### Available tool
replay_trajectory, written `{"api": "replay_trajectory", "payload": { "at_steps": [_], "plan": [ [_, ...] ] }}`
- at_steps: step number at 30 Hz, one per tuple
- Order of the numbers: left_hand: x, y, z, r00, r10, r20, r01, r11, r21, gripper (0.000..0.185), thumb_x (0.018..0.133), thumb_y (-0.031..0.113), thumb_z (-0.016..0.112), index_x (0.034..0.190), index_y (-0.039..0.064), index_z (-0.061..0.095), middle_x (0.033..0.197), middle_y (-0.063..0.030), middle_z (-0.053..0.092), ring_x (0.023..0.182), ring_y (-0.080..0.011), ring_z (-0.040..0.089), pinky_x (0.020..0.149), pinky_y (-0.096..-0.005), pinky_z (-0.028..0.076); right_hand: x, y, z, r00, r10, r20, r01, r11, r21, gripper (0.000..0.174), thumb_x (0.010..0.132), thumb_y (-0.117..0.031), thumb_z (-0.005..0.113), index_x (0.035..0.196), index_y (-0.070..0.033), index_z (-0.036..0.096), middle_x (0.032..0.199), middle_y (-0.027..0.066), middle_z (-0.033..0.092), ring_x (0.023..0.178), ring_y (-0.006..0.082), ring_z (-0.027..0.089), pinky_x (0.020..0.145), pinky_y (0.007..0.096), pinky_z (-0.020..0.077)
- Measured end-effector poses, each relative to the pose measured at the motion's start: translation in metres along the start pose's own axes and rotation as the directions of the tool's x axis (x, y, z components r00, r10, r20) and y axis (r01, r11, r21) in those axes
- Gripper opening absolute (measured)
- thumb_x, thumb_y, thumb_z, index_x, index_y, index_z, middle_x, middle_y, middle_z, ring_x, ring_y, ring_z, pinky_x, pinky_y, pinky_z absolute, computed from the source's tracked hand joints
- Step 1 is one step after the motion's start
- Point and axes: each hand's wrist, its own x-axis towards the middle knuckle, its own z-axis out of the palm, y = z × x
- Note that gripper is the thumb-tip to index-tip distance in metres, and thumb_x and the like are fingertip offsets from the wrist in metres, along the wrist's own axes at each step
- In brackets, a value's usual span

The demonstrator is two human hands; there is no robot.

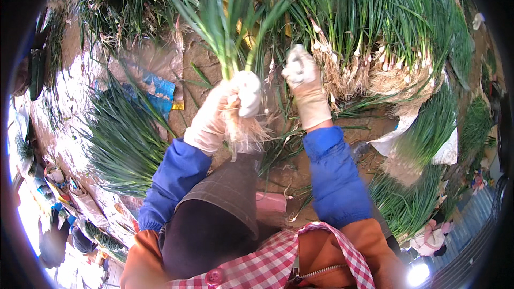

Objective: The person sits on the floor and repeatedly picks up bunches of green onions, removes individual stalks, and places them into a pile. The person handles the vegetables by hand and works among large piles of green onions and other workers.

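My left hand (213, 116), in a whitish glove, grips a small bunch of green garlic (227, 54) just above its roots. The leaves point away from me, and pale stringy roots hang below the fingers. To the right, my right hand (303, 72), also gloved and slightly blurred, has its fingers curled in; I see nothing in it. It is close to the roots of a large row of green garlic (357, 12), whose white bulbs and tangled roots face me. Several loose stalks (283, 144) lie on the ground between my arms.
A heap of green garlic (120, 8) lies at the far left, and a bundle (124, 136) beside my left arm. More bundles (413, 192) rest on the right, near white sheeting (445, 144). A torn blue wrapper (160, 92) is on the ground. Another person (429, 239) is at lower right.
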Motion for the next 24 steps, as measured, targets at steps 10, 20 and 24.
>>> {"api": "replay_trajectory", "payload": {
  "at_steps": [10,20,24],
  "plan": [
    [0.030,-0.006,-0.011,0.988,0.040,-0.152,-0.016,0.988,0.157,0.033,0.095,0.036,0.062,0.079,0.007,0.059,0.106,-0.0149,0.068,0.097,-0.0252,0.066,0.081,-0.0361,0.054,0.060,-0.073,-0.072,0.855,-0.500,-0.134,-0.226,-0.127,-0.966,0.026,0.088,-0.036,0.067,0.092,-0.010,0.064,0.077,0.0133,0.069,0.074,0.0298,0.069,0.066,0.0420,0.0550],
    [0.046,-0.036,-0.024,0.913,0.096,-0.396,0.030,0.954,0.300,0.016,0.094,0.012,0.063,0.097,-0.004,0.067,0.088,-0.0117,0.072,0.072,-0.0190,0.068,0.067,-0.0279,0.055,-0.021,-0.017,0.003,0.997,-0.035,0.071,0.042,0.994,-0.103,0.028,0.092,-0.032,0.069,0.093,-0.004,0.062,0.076,0.0030,0.064,0.061,0.0102,0.062,0.049,0.0236,0.0518],
    [0.027,-0.050,-0.016,0.869,0.132,-0.476,0.032,0.947,0.321,0.018,0.093,0.014,0.065,0.083,-0.001,0.065,0.073,-0.0094,0.068,0.062,-0.0167,0.065,0.056,-0.0269,0.052,-0.028,-0.031,0.039,0.986,0.145,0.077,-0.110,0.932,-0.344,0.025,0.097,-0.025,0.061,0.087,-0.002,0.059,0.065,0.0051,0.061,0.041,0.0127,0.055,0.036,0.0249,0.0447]
  ]
}}
